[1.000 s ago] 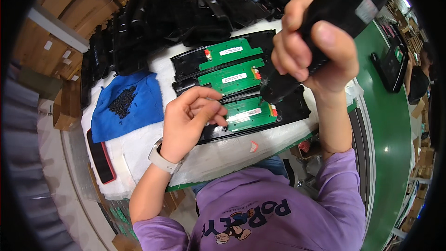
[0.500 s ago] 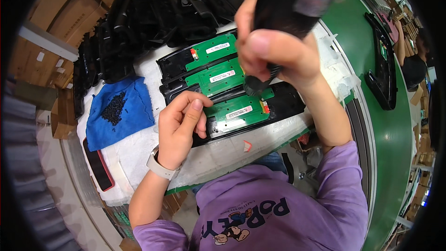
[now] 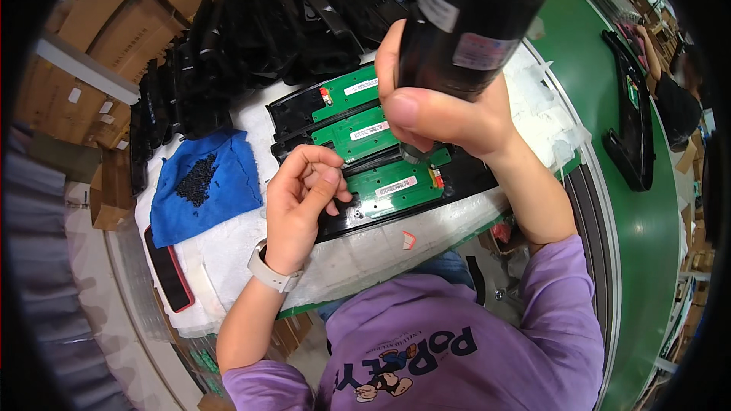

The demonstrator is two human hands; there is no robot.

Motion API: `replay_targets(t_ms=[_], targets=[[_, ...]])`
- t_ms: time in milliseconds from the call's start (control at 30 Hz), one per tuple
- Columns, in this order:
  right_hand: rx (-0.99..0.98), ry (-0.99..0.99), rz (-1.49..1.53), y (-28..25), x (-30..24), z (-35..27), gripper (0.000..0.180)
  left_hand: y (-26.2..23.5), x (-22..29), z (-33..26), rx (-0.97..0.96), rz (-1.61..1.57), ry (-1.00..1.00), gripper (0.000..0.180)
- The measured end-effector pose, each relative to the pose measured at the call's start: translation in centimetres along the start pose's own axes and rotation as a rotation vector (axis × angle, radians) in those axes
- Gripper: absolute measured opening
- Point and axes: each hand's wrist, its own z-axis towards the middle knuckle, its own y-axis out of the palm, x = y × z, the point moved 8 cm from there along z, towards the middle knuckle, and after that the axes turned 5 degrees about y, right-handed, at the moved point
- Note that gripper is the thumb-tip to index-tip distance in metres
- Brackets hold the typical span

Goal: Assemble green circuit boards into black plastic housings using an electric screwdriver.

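In my right hand point(image 3: 457, 118) is a black electric screwdriver point(image 3: 476, 19), gripped upright with fingers wrapped round its body. Its ribbed lower end point(image 3: 413, 154) is over the far edge of the nearest green circuit board point(image 3: 381, 202); the bit's tip cannot be made out. That board lies in a black plastic panel point(image 3: 472, 171). My left hand point(image 3: 301, 194) has curled fingers at the board's left end, thumb close to the fingertips; anything between them is too small to tell. Two more green boards, a middle one point(image 3: 346, 135) and a far one point(image 3: 335, 109), lie behind in similar black panels.
Left of the panels, a blue cloth point(image 3: 236, 202) bears a pile of small black screws point(image 3: 197, 180). A red-edged phone point(image 3: 170, 274) lies near the left edge. Black plastic housings point(image 3: 297, 30) crowd the back. At right, another housing point(image 3: 628, 118) sits on a green surface point(image 3: 640, 236).
The screwdriver and my right hand have shifted slightly down and left in view. My left hand's fingers have curled in more, beside the nearest board. The view itself has shifted slightly.
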Motion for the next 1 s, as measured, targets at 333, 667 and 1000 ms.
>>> replay_targets(t_ms=[333,667,1000], targets=[[-0.225,-0.224,0.442,-1.2,-2.5,-0.7,0.039,1.0,1.4,-0.4,-0.05,0.0,0.076,0.015],[-0.175,-0.222,0.456,-0.8,-2.3,-1.1,0.037,1.0,0.9,-0.2,-0.102,-0.084,0.014,0.01],[-0.084,-0.23,0.512,-1.0,-1.9,-1.2,0.036,1.0,0.6,-0.4,-0.043,-0.067,-0.015,0.011]])
